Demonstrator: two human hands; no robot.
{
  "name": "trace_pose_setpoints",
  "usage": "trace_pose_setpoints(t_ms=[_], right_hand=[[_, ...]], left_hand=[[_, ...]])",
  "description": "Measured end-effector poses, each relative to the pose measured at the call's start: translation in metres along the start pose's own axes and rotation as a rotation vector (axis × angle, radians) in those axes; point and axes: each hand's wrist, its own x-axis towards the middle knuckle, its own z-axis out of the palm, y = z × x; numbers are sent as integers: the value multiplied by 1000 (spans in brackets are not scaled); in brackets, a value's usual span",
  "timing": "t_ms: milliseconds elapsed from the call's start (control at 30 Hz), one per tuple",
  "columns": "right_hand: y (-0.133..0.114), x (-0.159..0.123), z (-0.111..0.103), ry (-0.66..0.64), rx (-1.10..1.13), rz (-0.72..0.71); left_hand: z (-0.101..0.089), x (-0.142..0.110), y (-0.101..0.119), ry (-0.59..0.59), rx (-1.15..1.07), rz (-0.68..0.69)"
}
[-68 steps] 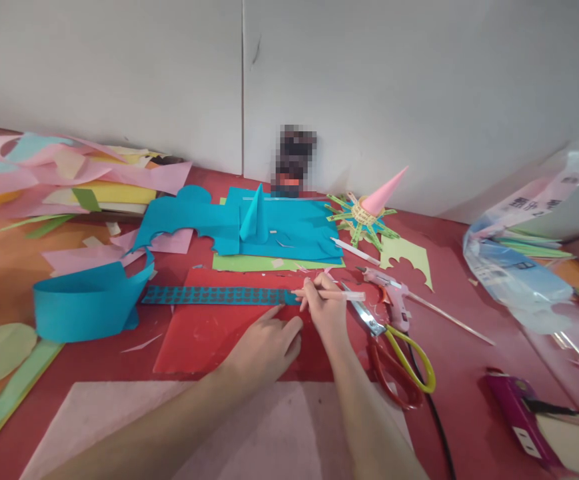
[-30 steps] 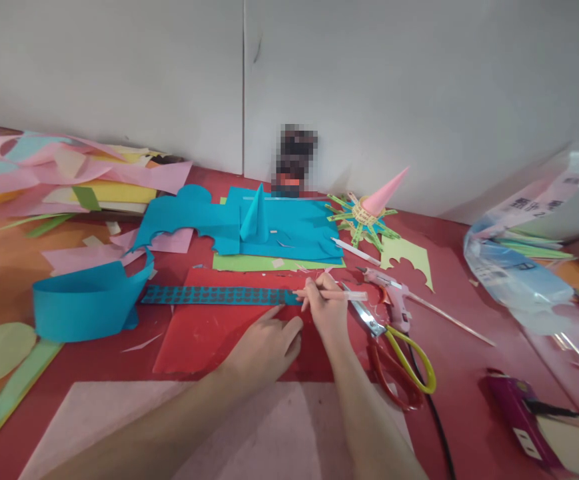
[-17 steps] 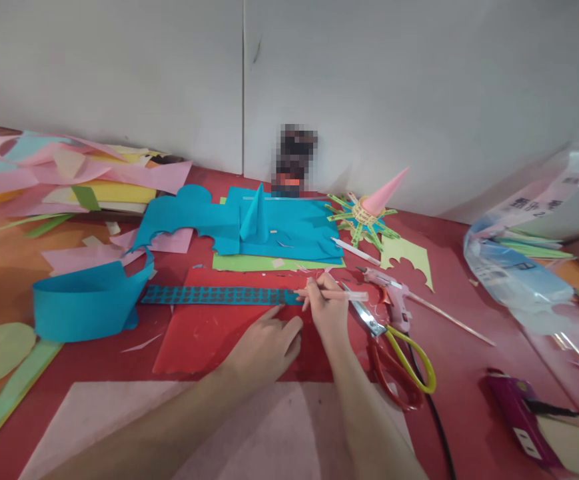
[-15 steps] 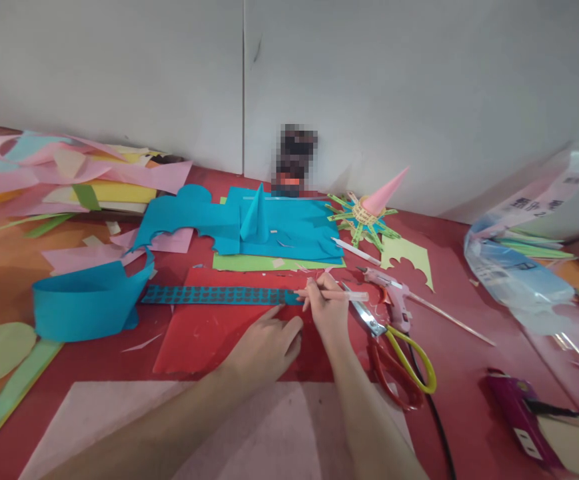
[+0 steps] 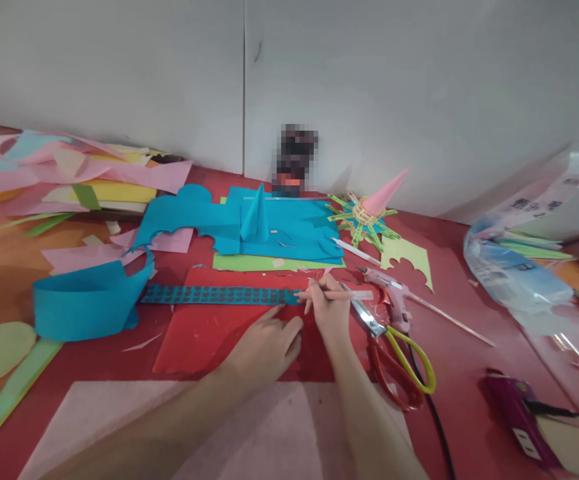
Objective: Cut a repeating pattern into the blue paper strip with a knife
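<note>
A pink-barrelled pen (image 5: 354, 295) lies in the closed fingers of my right hand (image 5: 330, 308), its tip over the right part of a blue paper strip (image 5: 214, 295). Rows of small dark marks cover most of this strip. My left hand (image 5: 266, 343) rests below the strip; its index finger is stretched out to the strip's lower edge while the other fingers curl loosely, holding nothing. Under the strip and hands is a red board (image 5: 209, 340). Scissors with red and yellow handles (image 5: 386, 333) lie open just right of my right hand.
A pink glue gun (image 5: 394, 293) with a cord lies beyond the scissors. Further back are blue sheets (image 5: 304, 227), a blue cone (image 5: 256, 220) and a pink-coned ornament (image 5: 369, 207). A blue paper loop (image 5: 82, 303) and paper scraps (image 5: 74, 173) lie left, a plastic bag (image 5: 514, 273) right.
My right hand and the pen have shifted very slightly to the right. My left hand and the strip look unmoved.
</note>
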Motion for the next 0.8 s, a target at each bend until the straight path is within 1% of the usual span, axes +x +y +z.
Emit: trace_pose_setpoints(t_ms=[167, 600, 800], right_hand=[[3, -2, 1, -26, -6, -8], [1, -3, 2, -10, -48, 17], [0, -2, 2, -24, -38, 27]], left_hand=[[-1, 0, 1, -10, 14, 4], [-3, 0, 2, -41, 55, -1], [-1, 0, 1, -17, 29, 4]])
